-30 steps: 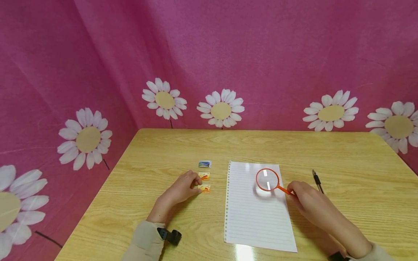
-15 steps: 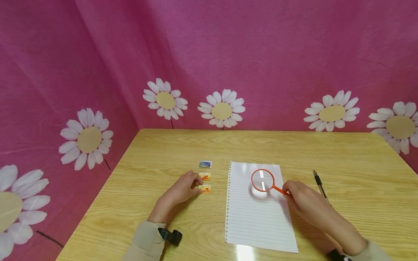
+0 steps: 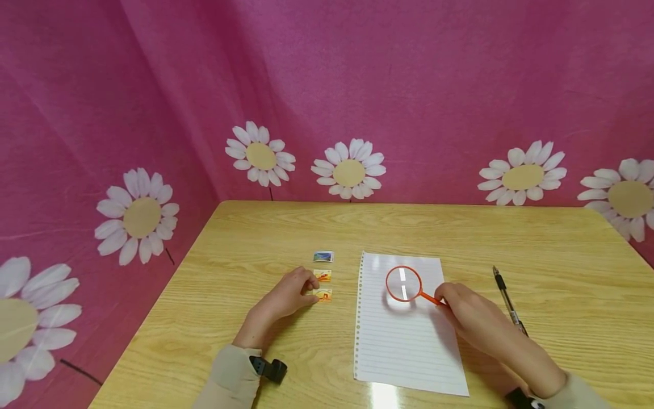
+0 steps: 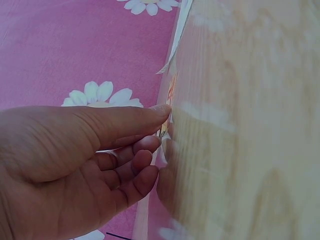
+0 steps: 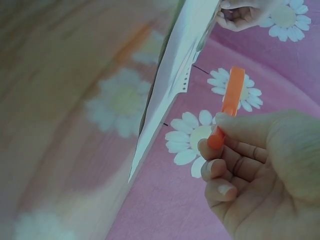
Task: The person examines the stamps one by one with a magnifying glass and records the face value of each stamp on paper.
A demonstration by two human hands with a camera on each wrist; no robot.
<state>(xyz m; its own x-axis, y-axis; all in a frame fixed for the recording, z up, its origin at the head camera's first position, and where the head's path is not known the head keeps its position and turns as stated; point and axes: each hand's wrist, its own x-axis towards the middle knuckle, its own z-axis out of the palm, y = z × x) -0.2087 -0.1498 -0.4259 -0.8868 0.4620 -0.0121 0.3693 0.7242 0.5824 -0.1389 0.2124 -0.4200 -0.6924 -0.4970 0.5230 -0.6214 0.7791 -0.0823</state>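
In the head view my right hand (image 3: 475, 315) pinches the handle of an orange magnifying glass (image 3: 431, 298) between thumb and fingers. Its round lens hangs over the upper part of a lined sheet of paper (image 3: 409, 346), casting a shadow there. The right wrist view shows the orange handle (image 5: 233, 92) held at its end. My left hand (image 3: 286, 292) rests on the table with fingers loosely bent, thumb tip at the lower of two yellow stamp-like cards (image 3: 324, 295) and fingertips by the upper yellow card (image 3: 324, 275). Above these lies a blue stamp-like card (image 3: 323, 257).
A black pen (image 3: 506, 295) lies right of the paper, partly behind my right forearm. The wooden table (image 3: 245, 238) meets a pink curtain (image 3: 409, 85) with daisies along its back and left side. The sheet's punched edge faces the cards.
My right hand has moved left with the magnifying glass, carrying the lens from the sheet's right part toward its middle. More of the pen shows now. My left hand stays in place.
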